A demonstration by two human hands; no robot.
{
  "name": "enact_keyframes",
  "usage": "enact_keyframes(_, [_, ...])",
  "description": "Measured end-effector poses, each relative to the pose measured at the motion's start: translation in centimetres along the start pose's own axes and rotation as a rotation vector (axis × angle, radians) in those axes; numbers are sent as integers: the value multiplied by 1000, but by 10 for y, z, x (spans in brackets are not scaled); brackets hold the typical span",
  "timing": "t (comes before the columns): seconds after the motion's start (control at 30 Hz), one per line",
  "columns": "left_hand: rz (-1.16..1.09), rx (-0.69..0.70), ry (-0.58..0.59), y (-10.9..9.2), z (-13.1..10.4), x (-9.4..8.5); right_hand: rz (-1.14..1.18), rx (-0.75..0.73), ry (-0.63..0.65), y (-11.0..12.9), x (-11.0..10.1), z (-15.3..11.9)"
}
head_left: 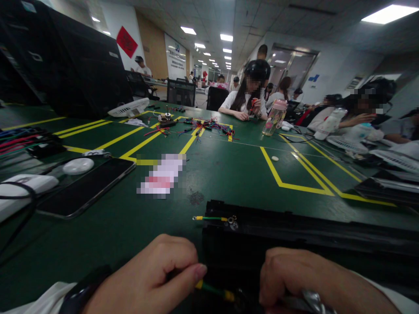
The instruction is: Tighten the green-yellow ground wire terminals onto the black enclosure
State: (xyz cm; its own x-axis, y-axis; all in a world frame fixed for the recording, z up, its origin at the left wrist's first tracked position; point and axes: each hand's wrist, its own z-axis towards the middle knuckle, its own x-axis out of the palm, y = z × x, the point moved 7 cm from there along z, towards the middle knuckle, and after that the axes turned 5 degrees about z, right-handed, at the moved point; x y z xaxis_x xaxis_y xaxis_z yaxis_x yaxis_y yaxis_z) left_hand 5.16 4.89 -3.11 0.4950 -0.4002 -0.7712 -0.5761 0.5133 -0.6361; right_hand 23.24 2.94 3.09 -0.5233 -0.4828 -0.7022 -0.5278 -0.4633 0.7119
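Note:
My left hand [157, 272] is closed, thumb pressed to the curled fingers at the yellow end of a short green wire [211, 288]. This wire's other end runs to a dark spot on a long black housing [310, 226]. Curled fingers of my right hand [301, 274] wrap a shiny metal tool [314, 301] low in the view; its kind is mostly hidden by the hand. A second green wire [212, 219] with yellow sleeves and ring terminals is attached by a metal fastener [231, 221] at the housing's far left corner, its free end sticking out leftward.
Left of my hands lie a phone [88, 187], a white round piece [77, 165] and a cabled white device [22, 192]. Several loose coloured wires [206, 125] lie farther back. A pink-lidded bottle [275, 117] stands near a person [247, 96] across the green table [229, 170].

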Motion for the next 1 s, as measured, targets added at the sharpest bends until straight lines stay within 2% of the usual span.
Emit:
enact_keyframes(0.1, [14, 2, 8, -1, 1, -1, 8, 33, -17, 1, -5, 5])
enact_keyframes(0.3, [20, 7, 9, -3, 3, -2, 4, -27, 43, 4, -4, 6])
enact_keyframes(0.43, [20, 8, 9, -5, 2, -3, -10, 64, -75, -5, -7, -7])
enact_keyframes(0.5, [12, 13, 5, -6, 2, -4, 24, 57, -108, -8, -5, -13])
enact_keyframes(0.67, [10, 13, 5, -4, 3, -3, 62, 12, -74, -12, 3, -16])
enact_keyframes(0.87, [16, 21, 14, -4, 2, -2, 60, 25, -19, -10, -1, -7])
enact_keyframes(1.0, [19, 11, 18, -4, 2, -2, 83, -58, -7, -6, -4, -5])
